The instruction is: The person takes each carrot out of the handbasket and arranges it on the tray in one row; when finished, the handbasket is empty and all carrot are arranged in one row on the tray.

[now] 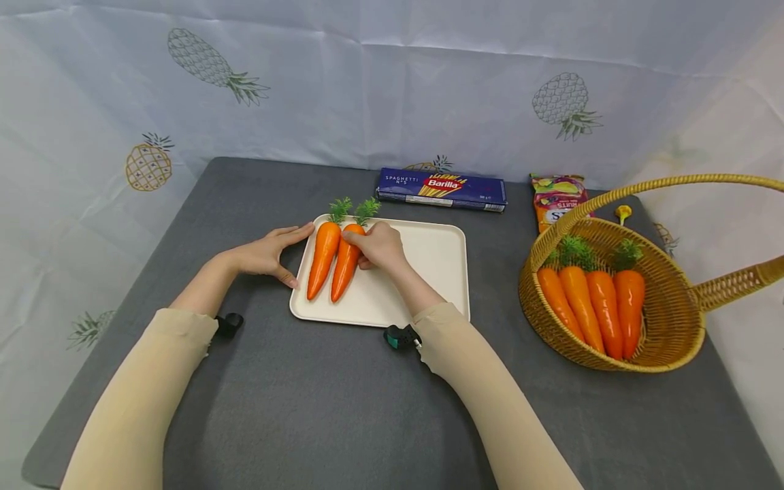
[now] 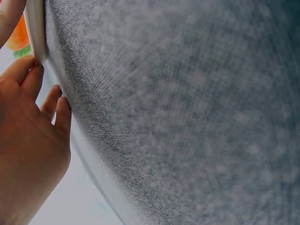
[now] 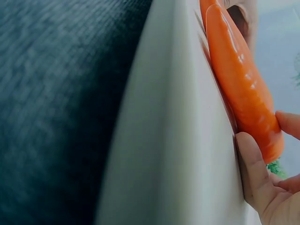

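Note:
A cream rectangular tray [image 1: 436, 262] lies on the dark table with two orange carrots on it, side by side, green tops toward the back. My right hand [image 1: 381, 246] pinches the right-hand carrot [image 1: 346, 267] near its top end. In the right wrist view, thumb and finger sit on either side of that carrot [image 3: 241, 82], low over the tray. Just to its left lies the other carrot [image 1: 323, 258]. My left hand [image 1: 266, 255], fingers and thumb spread, touches the tray's left edge. The left wrist view shows its fingertips against the tray rim [image 2: 36, 30].
On the right stands a wicker basket [image 1: 670, 327] with a tall handle and several carrots [image 1: 603, 306] inside. Behind the tray is a blue spaghetti box [image 1: 441, 189]. A colourful snack bag [image 1: 557, 197] and a small yellow object [image 1: 623, 212] lie behind the basket.

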The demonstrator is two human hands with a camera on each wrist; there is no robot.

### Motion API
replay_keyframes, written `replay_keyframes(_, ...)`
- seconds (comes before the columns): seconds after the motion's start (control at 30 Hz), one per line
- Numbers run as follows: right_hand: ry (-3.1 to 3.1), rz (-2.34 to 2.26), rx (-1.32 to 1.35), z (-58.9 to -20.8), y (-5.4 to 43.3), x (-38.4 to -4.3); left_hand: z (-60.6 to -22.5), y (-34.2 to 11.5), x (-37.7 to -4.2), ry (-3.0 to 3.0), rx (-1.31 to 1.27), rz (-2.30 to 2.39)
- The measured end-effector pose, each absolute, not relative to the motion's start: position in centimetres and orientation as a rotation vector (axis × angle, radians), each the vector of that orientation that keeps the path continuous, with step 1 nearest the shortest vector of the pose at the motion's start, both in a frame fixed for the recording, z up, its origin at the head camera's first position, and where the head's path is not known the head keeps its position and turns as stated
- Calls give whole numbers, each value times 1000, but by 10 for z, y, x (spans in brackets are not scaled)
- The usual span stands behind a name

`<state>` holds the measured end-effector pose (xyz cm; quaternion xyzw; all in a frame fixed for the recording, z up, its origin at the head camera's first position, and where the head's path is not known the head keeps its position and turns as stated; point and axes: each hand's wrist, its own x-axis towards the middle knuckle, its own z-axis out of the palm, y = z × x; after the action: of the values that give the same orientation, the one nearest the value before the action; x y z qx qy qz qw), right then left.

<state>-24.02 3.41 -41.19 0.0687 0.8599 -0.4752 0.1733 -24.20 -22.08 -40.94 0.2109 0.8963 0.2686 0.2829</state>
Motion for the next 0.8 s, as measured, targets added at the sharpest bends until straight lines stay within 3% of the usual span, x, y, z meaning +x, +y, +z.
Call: replay_keyframes(0.8,2326,-1413,118,-409,47,-237,-408,-220,-242,2399,554,714)
